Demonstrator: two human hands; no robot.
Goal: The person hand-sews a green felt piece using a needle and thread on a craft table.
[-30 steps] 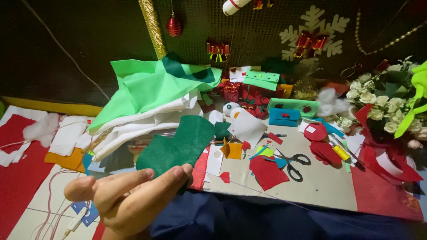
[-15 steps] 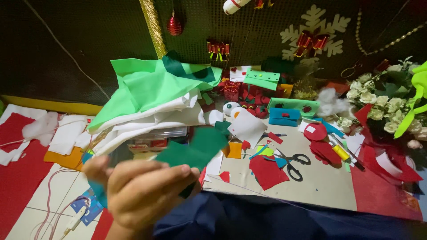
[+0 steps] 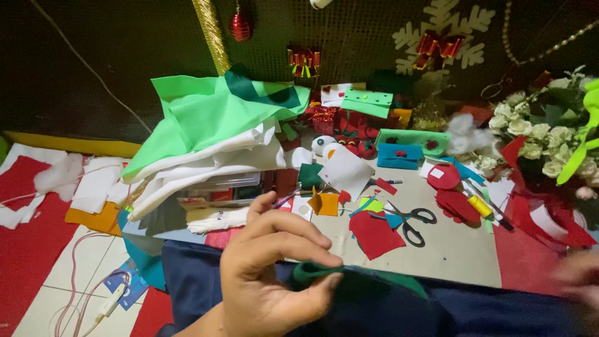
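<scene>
The left hand (image 3: pixel 265 274) pinches a dark green felt piece (image 3: pixel 349 282) low in the view, thumb under its folded edge and the fingers (image 3: pixel 299 240) curled over the top, so the felt lies clamped between them and trails away to the right over dark blue cloth (image 3: pixel 387 315). The right hand (image 3: pixel 577 278) shows only as a blur at the right edge, well apart from the felt; whether its fingers are closed or loose cannot be told. Just beyond the left fingertips lie an orange felt scrap (image 3: pixel 326 203) and a red felt piece (image 3: pixel 375 234), with black-handled scissors (image 3: pixel 413 221) beside the red one. Further past the knuckles, to the left, a heap of light green and white fabric (image 3: pixel 206 134) is piled up. White artificial flowers (image 3: pixel 543 134) stand far off toward the right hand's side.
</scene>
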